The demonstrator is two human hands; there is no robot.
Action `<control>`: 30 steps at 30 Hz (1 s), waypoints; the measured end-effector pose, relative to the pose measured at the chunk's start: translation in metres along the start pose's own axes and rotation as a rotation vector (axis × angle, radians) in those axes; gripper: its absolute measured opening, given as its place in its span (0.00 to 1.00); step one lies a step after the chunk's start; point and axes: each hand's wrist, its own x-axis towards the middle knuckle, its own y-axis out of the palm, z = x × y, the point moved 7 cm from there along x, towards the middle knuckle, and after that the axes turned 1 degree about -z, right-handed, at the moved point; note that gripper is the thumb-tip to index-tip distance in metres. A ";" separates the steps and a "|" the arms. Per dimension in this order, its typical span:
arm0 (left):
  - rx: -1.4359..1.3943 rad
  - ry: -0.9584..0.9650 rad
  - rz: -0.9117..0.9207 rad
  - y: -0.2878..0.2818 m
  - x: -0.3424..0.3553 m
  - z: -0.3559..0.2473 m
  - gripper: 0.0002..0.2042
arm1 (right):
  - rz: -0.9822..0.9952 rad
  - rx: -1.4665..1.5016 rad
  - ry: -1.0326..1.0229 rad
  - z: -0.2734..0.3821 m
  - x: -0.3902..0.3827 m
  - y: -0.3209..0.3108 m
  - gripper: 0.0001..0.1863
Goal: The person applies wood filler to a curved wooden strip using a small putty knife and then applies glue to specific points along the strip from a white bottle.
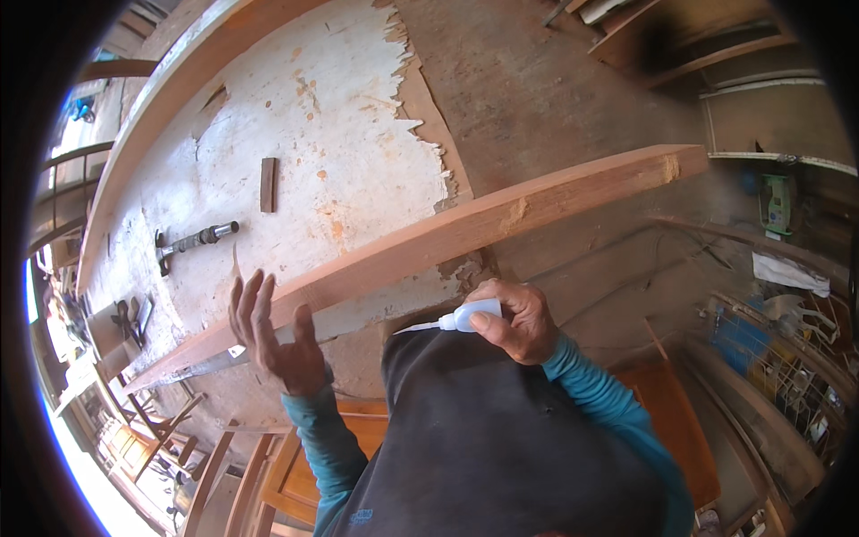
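Observation:
My right hand [528, 324] is closed around a small white squeeze bottle [463, 316] with a long thin nozzle. The bottle lies nearly level, its nozzle pointing left in front of my dark shirt. My left hand [291, 358] is raised with its fingers apart, beside a long reddish wooden beam [429, 240]. A thin pale sliver [236, 261] shows just beyond its fingertips; whether it touches them I cannot tell. The beam runs slantwise in front of me, with rough tan patches on its face toward the right end.
Beyond the beam lies a worn white tabletop [295, 116] with a torn edge. On it rest a hammer [192, 242] and a short dark wood strip [268, 185]. A second long beam [143, 125] borders its far left side. Wooden chair frames [242, 483] stand lower left; a wire basket [787, 385] is at right.

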 end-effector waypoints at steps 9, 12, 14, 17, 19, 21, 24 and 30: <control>-0.006 0.020 0.164 0.055 0.014 -0.023 0.19 | -0.024 0.004 0.016 0.002 -0.006 -0.027 0.11; 0.020 0.008 0.128 0.050 0.004 -0.014 0.18 | 0.006 -0.073 -0.023 0.012 0.001 -0.024 0.10; 0.053 0.015 0.098 0.050 0.003 -0.014 0.18 | 0.044 0.021 0.061 0.009 0.003 -0.025 0.09; 0.040 0.009 0.077 0.053 0.003 -0.015 0.18 | 0.017 -0.009 0.019 0.011 0.001 -0.034 0.10; 0.021 0.006 0.043 0.055 0.006 -0.015 0.18 | -0.022 -0.025 0.051 0.003 -0.002 -0.039 0.10; 0.035 0.005 0.032 0.054 0.011 -0.019 0.18 | -0.028 0.001 0.028 0.006 0.000 -0.043 0.09; 0.063 0.008 0.022 0.052 0.012 -0.021 0.18 | 0.000 0.046 0.067 0.003 -0.002 -0.046 0.09; 0.065 -0.023 -0.006 0.048 0.012 -0.023 0.14 | -0.042 0.012 0.078 0.017 0.001 -0.058 0.11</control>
